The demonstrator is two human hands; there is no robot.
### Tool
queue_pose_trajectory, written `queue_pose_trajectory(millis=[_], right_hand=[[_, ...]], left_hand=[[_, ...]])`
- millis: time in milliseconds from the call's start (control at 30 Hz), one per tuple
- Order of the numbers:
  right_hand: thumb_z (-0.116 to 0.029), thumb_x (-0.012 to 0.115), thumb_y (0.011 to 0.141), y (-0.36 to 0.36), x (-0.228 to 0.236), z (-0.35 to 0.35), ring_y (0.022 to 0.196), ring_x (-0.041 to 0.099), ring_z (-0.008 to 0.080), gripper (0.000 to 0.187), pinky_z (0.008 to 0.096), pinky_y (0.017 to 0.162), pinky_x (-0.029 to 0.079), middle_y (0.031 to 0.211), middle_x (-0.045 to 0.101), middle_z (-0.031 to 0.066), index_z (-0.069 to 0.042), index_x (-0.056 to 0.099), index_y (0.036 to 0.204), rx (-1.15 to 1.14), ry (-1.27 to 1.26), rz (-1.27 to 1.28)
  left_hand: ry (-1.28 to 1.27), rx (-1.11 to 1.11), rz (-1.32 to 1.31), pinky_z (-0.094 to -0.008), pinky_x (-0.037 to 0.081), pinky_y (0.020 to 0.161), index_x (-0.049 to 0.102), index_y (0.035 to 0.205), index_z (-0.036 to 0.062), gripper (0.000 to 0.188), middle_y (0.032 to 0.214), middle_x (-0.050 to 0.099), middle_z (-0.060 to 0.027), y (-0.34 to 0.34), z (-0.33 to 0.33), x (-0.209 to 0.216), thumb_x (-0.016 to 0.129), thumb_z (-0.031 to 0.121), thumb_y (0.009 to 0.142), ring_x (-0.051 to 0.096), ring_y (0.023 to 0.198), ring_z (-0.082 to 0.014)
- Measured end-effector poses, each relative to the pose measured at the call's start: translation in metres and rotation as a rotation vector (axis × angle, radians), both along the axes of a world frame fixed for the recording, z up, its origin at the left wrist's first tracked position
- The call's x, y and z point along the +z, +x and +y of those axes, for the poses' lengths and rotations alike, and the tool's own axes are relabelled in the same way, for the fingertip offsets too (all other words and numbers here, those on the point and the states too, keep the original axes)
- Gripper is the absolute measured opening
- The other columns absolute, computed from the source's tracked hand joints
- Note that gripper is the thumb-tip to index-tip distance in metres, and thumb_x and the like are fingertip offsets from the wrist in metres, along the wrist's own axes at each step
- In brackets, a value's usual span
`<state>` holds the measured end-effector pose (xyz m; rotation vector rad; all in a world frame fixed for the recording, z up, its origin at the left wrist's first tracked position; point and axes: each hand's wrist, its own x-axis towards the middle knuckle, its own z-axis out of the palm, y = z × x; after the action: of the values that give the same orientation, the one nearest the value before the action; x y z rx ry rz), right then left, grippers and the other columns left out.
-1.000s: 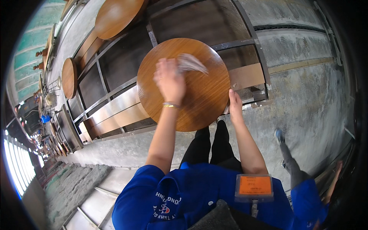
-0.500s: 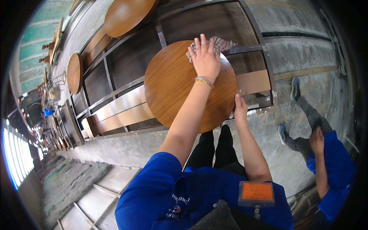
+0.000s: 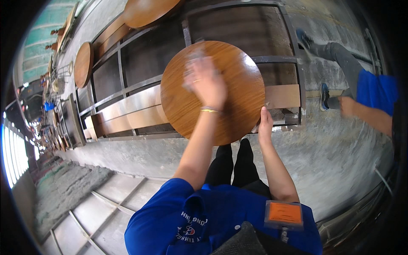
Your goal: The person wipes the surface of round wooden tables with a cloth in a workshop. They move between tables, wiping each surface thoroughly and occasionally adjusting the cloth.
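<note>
covering part of a blurred greyish cloth (image 3: 194, 58), the left hand (image 3: 209, 85) is over the upper left part of a round wooden board (image 3: 239, 95), which lies in the upper centre of the frame. this hand is blurred, so i cannot tell if its fingers are spread or pressed together; a thin ring and a yellowish bracelet (image 3: 211, 109) can be seen on it and on its wrist. the right hand (image 3: 265, 125) is at the lower right edge of the board, with the thumb pointing up and touching the rim; the other fingers are mostly hidden, and i cannot tell how firmly they close on it. the board has brown grain and a bright shine near its upper right side. under it is a dark metal frame (image 3: 155, 80), with long pale panels (image 3: 131, 117) to the left of the board and a short pale panel (image 3: 284, 96) to the right. a second round board (image 3: 151, 12) is at the top of the frame, and a third round board (image 3: 83, 64) is at the upper left. at the right side, a co-worker (image 3: 376, 91) in blue top and grey trousers is on the concrete floor (image 3: 335, 165), with one hand blurred. an orange badge (image 3: 284, 212) hangs on the blue shirt (image 3: 250, 212) at the lower centre.
</note>
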<state>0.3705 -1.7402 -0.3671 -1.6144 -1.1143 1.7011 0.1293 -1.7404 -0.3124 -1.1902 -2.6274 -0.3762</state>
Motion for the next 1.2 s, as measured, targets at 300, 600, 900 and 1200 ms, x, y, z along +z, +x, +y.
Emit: queue_pose_trajectory(millis=[300,600,900,1200], right_hand=[[-0.047,0.051,0.111,0.001,0.013,0.007,0.117,0.059,0.0209,0.058,0.0352,0.105,0.044,0.128,0.067,0.0130,0.007,0.064,0.130,0.032,-0.050,0.040],[-0.045,0.050,0.112,0.006,0.012,0.007,0.117,0.060,0.0203,0.055,0.0347,0.104,0.045,0.129,0.067,0.0119,0.006,0.063,0.130,0.070,-0.067,0.082],[-0.011,0.051,0.107,0.023,-0.006,0.015,0.120,0.059,0.0161,0.030,0.0319,0.103,0.046,0.125,0.068,0.0062,0.002,0.065,0.129,0.132,-0.102,0.074],[-0.011,0.051,0.106,0.024,-0.008,0.007,0.116,0.059,0.0164,0.030,0.0317,0.104,0.043,0.123,0.070,0.0071,0.005,0.068,0.124,0.092,-0.066,0.093]], left_hand=[[0.038,0.000,-0.212,-0.0600,0.018,0.127,0.051,0.154,0.0185,0.058,0.167,0.039,-0.0141,0.032,-0.031,0.007,0.063,0.025,0.097,0.031,0.157,-0.0351],[-0.012,0.347,-0.200,-0.0621,0.017,0.125,0.045,0.159,0.0146,0.064,0.169,0.032,-0.0206,0.039,-0.136,0.009,0.062,0.017,0.098,0.025,0.158,-0.0395],[0.064,-0.354,-0.458,-0.0587,0.017,0.127,0.051,0.154,0.0168,0.073,0.166,0.041,-0.0104,0.134,-0.028,0.011,0.073,0.019,0.084,0.030,0.158,-0.0309],[0.059,0.355,-0.296,-0.0583,0.014,0.128,0.048,0.158,0.0145,0.067,0.168,0.038,-0.0148,0.070,-0.227,0.009,0.067,0.013,0.094,0.025,0.159,-0.0387]])
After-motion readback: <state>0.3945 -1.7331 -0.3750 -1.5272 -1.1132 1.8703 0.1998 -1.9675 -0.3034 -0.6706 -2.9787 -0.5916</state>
